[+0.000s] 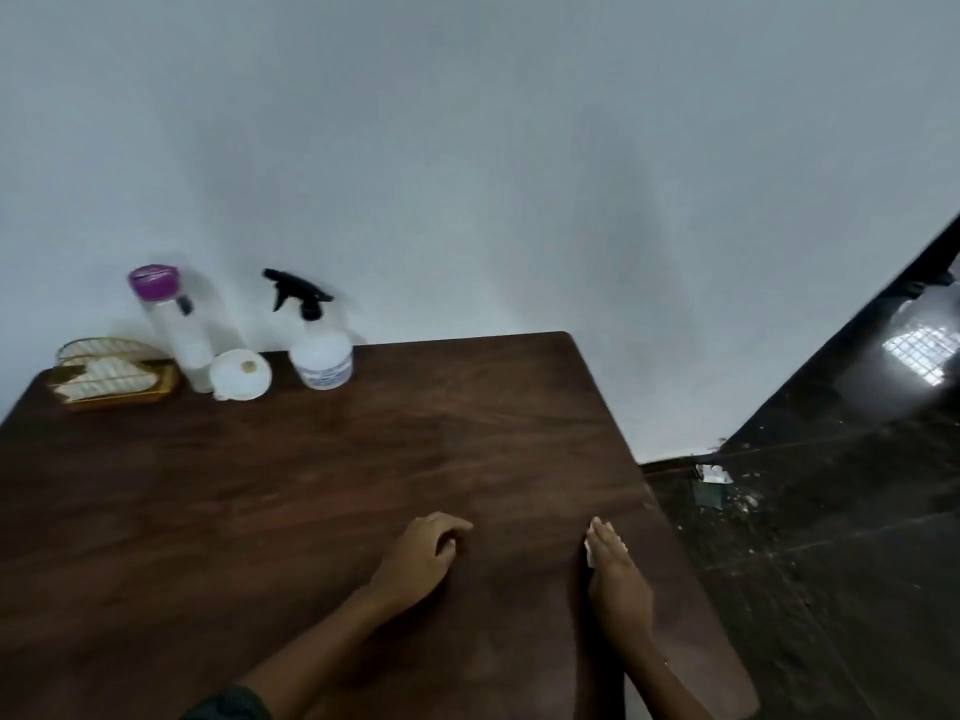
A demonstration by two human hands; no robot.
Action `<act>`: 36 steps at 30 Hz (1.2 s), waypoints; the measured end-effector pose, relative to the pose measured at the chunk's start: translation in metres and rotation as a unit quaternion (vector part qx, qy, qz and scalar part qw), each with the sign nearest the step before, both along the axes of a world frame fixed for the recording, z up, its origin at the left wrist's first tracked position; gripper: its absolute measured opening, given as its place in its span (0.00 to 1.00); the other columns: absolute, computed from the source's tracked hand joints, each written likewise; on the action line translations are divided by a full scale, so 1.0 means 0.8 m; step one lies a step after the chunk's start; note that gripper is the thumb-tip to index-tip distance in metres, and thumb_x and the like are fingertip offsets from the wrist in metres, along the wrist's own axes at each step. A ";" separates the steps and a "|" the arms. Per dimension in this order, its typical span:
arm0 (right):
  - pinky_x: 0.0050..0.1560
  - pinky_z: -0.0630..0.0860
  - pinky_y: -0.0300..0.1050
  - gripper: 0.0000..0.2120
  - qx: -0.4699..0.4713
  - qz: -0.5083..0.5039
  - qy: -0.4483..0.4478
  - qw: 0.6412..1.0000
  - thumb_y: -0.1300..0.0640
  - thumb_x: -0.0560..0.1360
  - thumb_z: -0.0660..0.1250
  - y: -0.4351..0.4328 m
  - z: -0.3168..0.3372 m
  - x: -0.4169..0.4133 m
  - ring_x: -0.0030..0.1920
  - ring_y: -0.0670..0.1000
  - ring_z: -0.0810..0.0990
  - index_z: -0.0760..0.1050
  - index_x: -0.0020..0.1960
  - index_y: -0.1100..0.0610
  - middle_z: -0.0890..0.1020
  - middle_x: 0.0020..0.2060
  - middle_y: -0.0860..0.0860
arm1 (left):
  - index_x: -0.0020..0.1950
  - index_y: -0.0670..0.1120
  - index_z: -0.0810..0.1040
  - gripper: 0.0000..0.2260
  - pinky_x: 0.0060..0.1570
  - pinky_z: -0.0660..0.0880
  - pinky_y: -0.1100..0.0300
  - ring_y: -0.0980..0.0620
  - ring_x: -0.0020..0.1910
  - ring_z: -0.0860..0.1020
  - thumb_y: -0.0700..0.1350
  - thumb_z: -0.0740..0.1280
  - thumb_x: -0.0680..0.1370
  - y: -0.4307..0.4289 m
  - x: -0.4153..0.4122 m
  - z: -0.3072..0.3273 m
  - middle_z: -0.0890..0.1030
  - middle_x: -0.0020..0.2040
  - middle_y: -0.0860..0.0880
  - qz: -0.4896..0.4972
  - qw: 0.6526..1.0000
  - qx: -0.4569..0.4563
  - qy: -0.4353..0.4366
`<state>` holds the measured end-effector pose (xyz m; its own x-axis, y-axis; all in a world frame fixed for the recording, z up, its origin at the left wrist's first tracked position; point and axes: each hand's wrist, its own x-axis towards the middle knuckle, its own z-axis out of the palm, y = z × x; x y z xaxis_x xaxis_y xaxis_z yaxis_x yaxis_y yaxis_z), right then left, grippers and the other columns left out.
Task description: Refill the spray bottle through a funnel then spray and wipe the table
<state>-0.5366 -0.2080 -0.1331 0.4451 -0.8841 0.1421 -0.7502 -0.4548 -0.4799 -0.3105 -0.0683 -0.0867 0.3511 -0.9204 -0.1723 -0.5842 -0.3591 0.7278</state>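
Observation:
A clear spray bottle (318,351) with a black trigger head stands at the back of the dark wooden table (270,491), near the wall. Left of it a white funnel (240,374) lies on the table, and behind that stands a tall clear bottle (174,324) with a purple cap. My left hand (422,556) rests on the table near the front, fingers loosely curled and holding nothing. My right hand (615,574) lies flat near the table's right edge, pressing a small white tissue (590,552) that peeks out beneath the fingers.
A gold holder with white napkins (106,376) sits at the back left corner. A pale wall runs behind the table. To the right lies a dark glossy floor (831,511) with some small debris near the wall.

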 end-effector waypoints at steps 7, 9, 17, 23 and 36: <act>0.30 0.76 0.34 0.07 0.361 -0.198 -0.430 0.804 0.72 0.71 0.66 -0.056 0.092 0.001 0.34 0.54 0.79 0.79 0.38 0.63 0.81 0.29 0.54 | 0.67 0.45 0.72 0.22 0.50 0.76 0.62 0.59 0.41 0.78 0.32 0.66 0.74 -0.144 -0.122 0.041 0.80 0.57 0.48 0.013 0.976 -0.045 0.212; 0.29 0.79 0.39 0.06 0.474 -0.207 -0.504 0.692 0.73 0.72 0.64 -0.075 0.101 -0.003 0.30 0.54 0.81 0.78 0.43 0.65 0.82 0.29 0.57 | 0.67 0.47 0.73 0.23 0.53 0.76 0.59 0.54 0.47 0.79 0.33 0.69 0.73 -0.171 -0.144 0.054 0.79 0.59 0.49 0.018 0.969 -0.076 0.232; 0.32 0.78 0.41 0.11 0.551 -0.110 -0.465 0.684 0.74 0.73 0.60 -0.150 0.115 -0.039 0.36 0.53 0.82 0.78 0.49 0.66 0.84 0.37 0.58 | 0.39 0.46 0.79 0.05 0.32 0.70 0.69 0.62 0.30 0.74 0.40 0.74 0.70 -0.251 -0.162 0.059 0.80 0.34 0.50 0.071 0.988 -0.091 0.107; 0.33 0.75 0.39 0.11 0.353 -0.175 -0.318 0.862 0.75 0.68 0.65 -0.243 0.085 -0.068 0.30 0.47 0.79 0.79 0.34 0.62 0.81 0.29 0.54 | 0.54 0.41 0.81 0.08 0.39 0.74 0.69 0.61 0.34 0.78 0.37 0.67 0.76 -0.313 -0.173 0.046 0.84 0.45 0.44 0.009 0.992 -0.002 0.124; 0.53 0.72 0.47 0.13 0.295 -0.241 -0.117 0.917 0.69 0.73 0.61 -0.363 -0.008 -0.076 0.54 0.61 0.79 0.79 0.55 0.67 0.81 0.53 0.63 | 0.53 0.42 0.81 0.08 0.42 0.72 0.72 0.63 0.38 0.77 0.36 0.64 0.77 -0.357 -0.151 0.028 0.84 0.48 0.46 -0.015 0.997 0.025 0.074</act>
<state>-0.5978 -0.4984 -0.1395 0.0016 -0.9239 -0.3827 -0.6415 0.2927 -0.7091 -0.4310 -0.3541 -0.0646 0.2912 -0.9189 -0.2662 -0.4821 -0.3813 0.7888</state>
